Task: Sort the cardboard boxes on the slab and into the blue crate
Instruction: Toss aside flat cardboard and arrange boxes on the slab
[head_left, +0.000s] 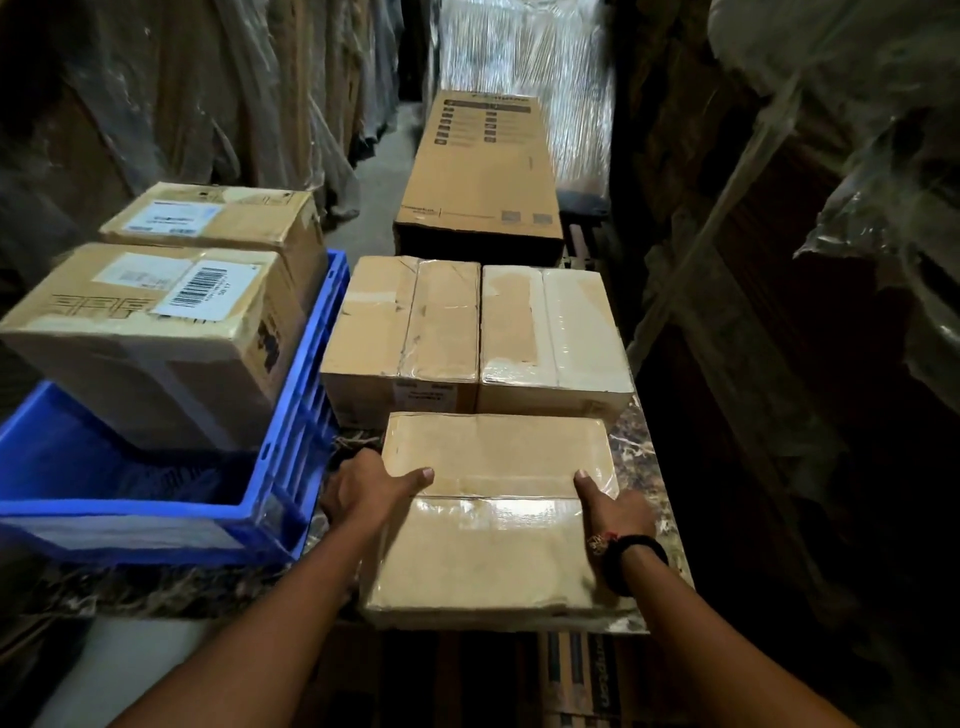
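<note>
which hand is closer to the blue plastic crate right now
Left. The left hand grips the left side of the taped cardboard box, right beside the blue plastic crate. The right hand holds the box's opposite side, farther from the crate.

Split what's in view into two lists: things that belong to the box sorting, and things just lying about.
Job:
- near taped box, gripped by left hand and right hand
- two taped boxes behind it on the marble slab
- blue crate holding barcode box and labelled box

Lying about:
- long printed carton
- plastic-wrapped stacks either side
</note>
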